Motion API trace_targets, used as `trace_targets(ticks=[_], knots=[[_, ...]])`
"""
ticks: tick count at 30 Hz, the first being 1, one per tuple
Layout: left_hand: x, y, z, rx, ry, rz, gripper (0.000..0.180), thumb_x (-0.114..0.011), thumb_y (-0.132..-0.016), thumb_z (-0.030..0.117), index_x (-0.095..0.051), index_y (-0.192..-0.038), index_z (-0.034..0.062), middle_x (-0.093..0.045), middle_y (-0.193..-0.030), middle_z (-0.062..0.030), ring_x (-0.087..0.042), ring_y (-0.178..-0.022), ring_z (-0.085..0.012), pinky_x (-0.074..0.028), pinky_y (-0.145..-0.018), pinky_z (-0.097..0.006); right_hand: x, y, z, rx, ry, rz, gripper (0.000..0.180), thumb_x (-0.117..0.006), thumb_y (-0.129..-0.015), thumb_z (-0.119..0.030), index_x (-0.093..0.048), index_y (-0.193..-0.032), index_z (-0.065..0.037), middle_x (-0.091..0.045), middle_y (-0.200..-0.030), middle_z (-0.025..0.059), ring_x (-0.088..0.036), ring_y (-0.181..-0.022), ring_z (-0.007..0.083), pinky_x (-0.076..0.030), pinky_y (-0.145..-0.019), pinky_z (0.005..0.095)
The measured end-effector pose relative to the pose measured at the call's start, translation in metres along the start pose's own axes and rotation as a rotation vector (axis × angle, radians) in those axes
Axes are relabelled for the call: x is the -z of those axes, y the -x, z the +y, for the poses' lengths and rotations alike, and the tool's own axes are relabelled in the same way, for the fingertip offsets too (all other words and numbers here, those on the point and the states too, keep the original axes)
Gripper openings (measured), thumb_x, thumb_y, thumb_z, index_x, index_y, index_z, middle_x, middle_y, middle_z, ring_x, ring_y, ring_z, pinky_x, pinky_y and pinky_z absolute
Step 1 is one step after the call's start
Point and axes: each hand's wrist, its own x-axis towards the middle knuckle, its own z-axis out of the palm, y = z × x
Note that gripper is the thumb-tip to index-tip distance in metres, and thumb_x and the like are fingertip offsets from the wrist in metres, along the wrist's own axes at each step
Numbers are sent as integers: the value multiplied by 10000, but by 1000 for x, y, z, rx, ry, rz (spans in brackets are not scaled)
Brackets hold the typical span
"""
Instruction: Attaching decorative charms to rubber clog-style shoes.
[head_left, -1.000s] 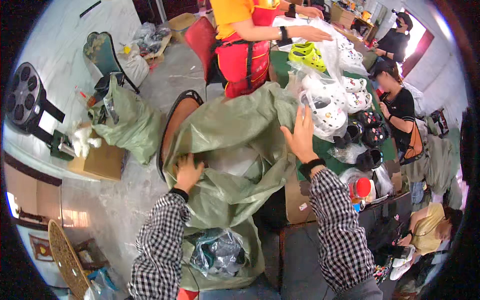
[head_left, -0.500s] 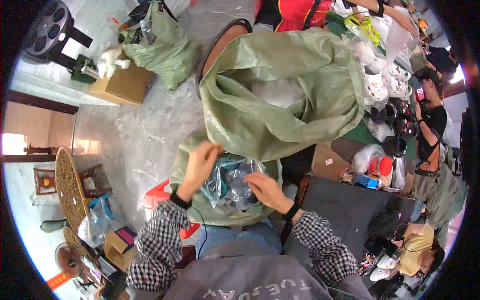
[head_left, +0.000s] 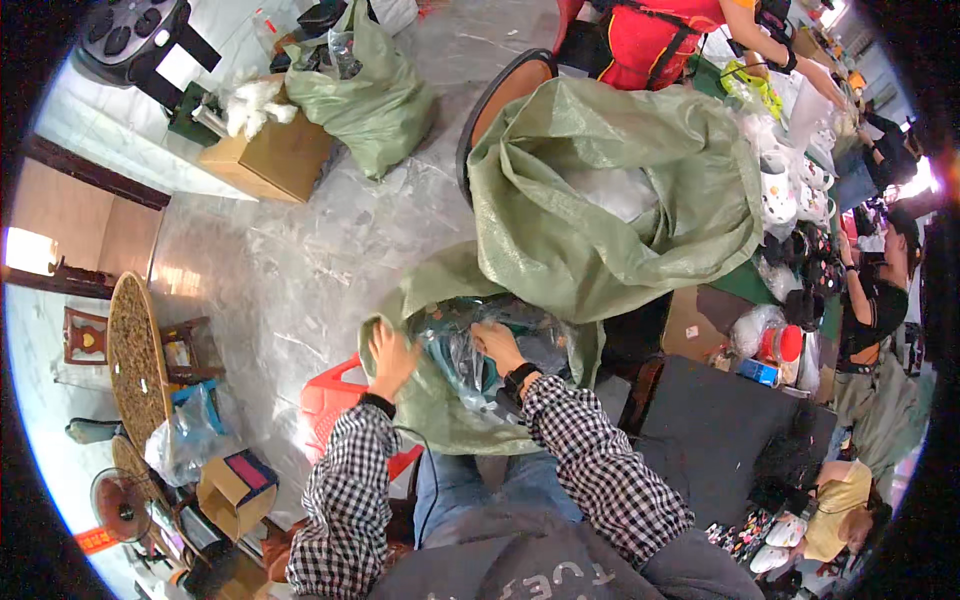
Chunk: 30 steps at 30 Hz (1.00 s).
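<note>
An open green woven sack (head_left: 400,290) stands in front of my legs. Inside it lie clear plastic bags (head_left: 468,378) with dark and teal contents that I cannot make out. My left hand (head_left: 392,358) is at the sack's left rim, fingers loosely spread against the material. Reaching into the mouth, my right hand (head_left: 497,346) has its fingers closed on the clear plastic. Just beyond stands a larger green sack (head_left: 610,265), its mouth gaping, with whitish material (head_left: 615,190) inside.
A red plastic stool (head_left: 335,400) is left of the near sack. To the right are a black padded surface (head_left: 705,430) and a table with white clogs (head_left: 778,195). Another filled green sack (head_left: 375,100) leans by a cardboard box (head_left: 270,160). Other people work along the right.
My left hand has moved from above the plastic bags to the near sack's left rim. My right hand has reached farther in and closed on the plastic. The view has shifted.
</note>
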Motion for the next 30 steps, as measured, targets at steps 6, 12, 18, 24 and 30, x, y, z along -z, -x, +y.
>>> trace_targets(ticks=[6, 12, 18, 24, 30], knots=[[54, -23, -38, -25, 505, -80, 360, -616, -762, 125, -598, -1106, 17, -625, -1108, -176, -559, -1076, -349, -426, -917, -413, -29, 71, -29, -6, -83, -109, 146, -520, -941, -206, -550, -847, -98, -525, -787, -30, -504, -757, 76, -424, -715, 236], [37, -15, -75, -320, 638, -73, 406, -589, -775, 134, -563, -1156, -3, -598, -1116, -229, -541, -1065, -399, -433, -916, -418, -68, 138, -84, 293, -25, -103, 184, -518, -954, -225, -556, -865, -68, -534, -806, -29, -501, -767, 84, -407, -720, 228], [29, -9, -72, -191, 476, -251, 438, -600, -796, 229, -557, -1160, -13, -541, -1165, -276, -495, -1100, -424, -390, -962, -454, -65, 250, -133, 711, -36, 142, 179, -518, -928, -162, -550, -898, 11, -558, -892, 92, -549, -824, 212, -457, -816, 331], [2, 6, -74, -306, 532, -369, 447, -597, -829, 270, -557, -1190, 9, -550, -1211, -241, -496, -1163, -381, -392, -983, -417, -54, 368, -126, 825, -387, 562, 202, -511, -949, -239, -541, -912, -42, -556, -865, 66, -537, -826, 185, -469, -801, 354], [4, 38, -63, -462, 719, -331, 376, -581, -851, 230, -588, -1175, 39, -585, -1188, -199, -521, -1148, -353, -402, -974, -396, -3, 427, -113, 1169, -662, 485, 248, -483, -976, -257, -522, -788, -98, -493, -726, -9, -471, -723, 147, -407, -765, 320]])
